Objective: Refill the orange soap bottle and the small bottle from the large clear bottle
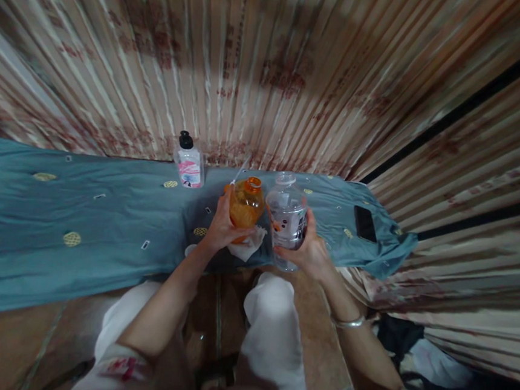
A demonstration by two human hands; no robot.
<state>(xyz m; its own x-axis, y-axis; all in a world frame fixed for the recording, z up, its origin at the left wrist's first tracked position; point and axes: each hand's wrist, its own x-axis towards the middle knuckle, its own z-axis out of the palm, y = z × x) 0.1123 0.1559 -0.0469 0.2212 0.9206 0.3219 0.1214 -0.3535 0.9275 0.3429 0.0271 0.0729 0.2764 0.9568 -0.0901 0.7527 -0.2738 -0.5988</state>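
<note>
My left hand (224,225) is closed around an orange see-through bottle (246,203) with an uncapped mouth. Wrapped round a larger clear plastic bottle (288,212), also without a cap, is my right hand (310,248). The two bottles stand upright side by side, a small gap between them. A crumpled white tissue (247,246) lies by the base of the orange bottle. Behind my left fingers a thin pale stick (241,170) slants up; its kind cannot be made out. Near my left wrist sits a small white round piece (190,250), perhaps a cap.
A clear pump-top bottle (190,167) with a pink label and black top stands at the back left. A black phone (365,223) lies at the right on the teal patterned cloth (116,219). Pleated curtains (235,65) hang behind and to the right.
</note>
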